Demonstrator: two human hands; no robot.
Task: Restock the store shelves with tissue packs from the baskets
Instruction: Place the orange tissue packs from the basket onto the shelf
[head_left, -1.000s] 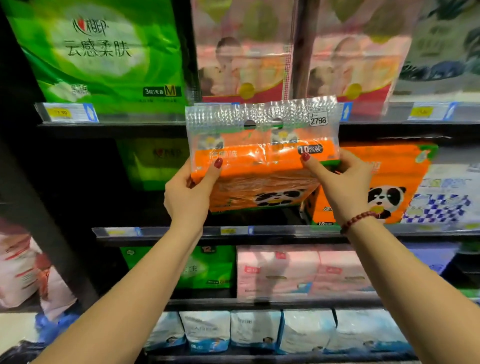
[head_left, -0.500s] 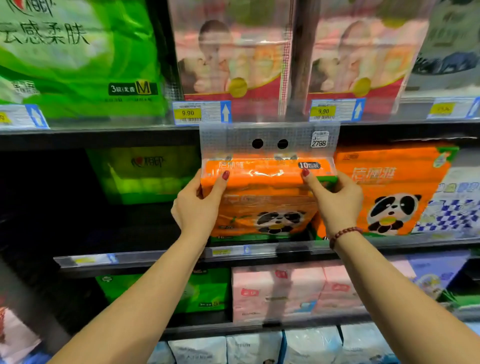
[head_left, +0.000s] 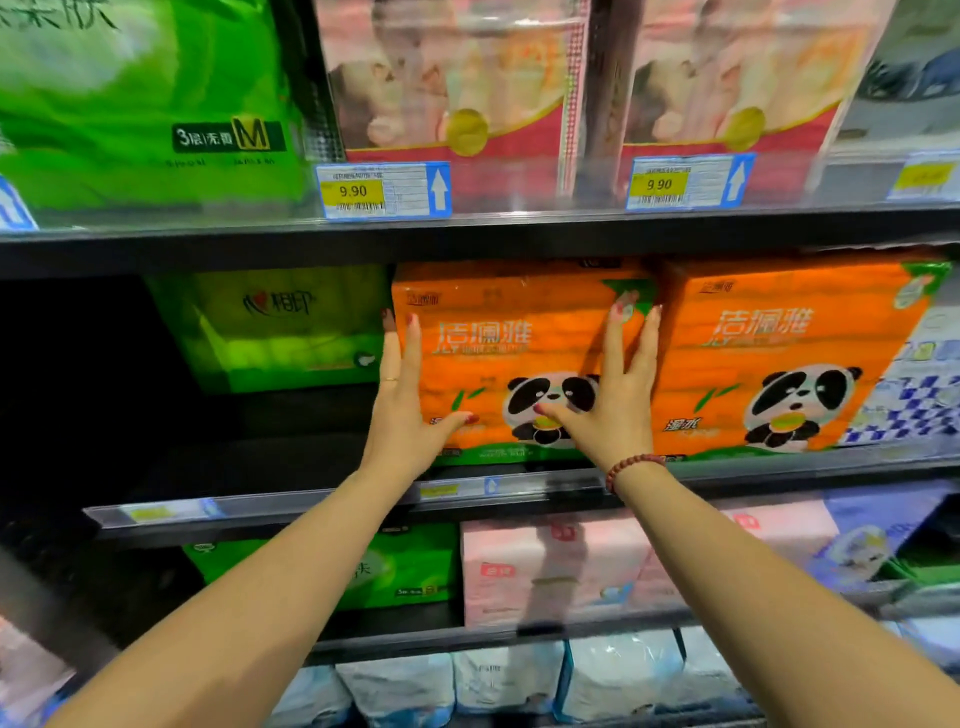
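Packs of tissues fill the shelves across the whole frame. At the centre, an orange pack (head_left: 498, 338) with a panda on its front stands upright on the middle shelf (head_left: 311, 503), set back behind the shelf's front rail. It sits between a green pack (head_left: 275, 327) to its left, which stands further back, and a second orange pack (head_left: 779, 343) just beside it on the right.

The left hand (head_left: 402, 410) lies against the left edge of the orange pack, fingers straight and pointing up along that edge, thumb stretched across the lower left of the front. The right hand (head_left: 613, 405) lies flat on the front, fingers straight and spread, their tips near the upper right corner, thumb reaching left over the panda. Neither hand curls round the pack; both only press on it. A red bead bracelet (head_left: 631, 464) circles the right wrist.

On the top shelf, a large green pack (head_left: 140, 114) fills the upper left of the frame and pink packs (head_left: 452, 88) fill the upper centre, with two price tags (head_left: 383, 189) reading 9.90 on the rail below them. Under the middle shelf stand another green pack (head_left: 400, 566) and a pale pink pack (head_left: 550, 566); white and blue packs (head_left: 509, 680) line the bottom of the frame.
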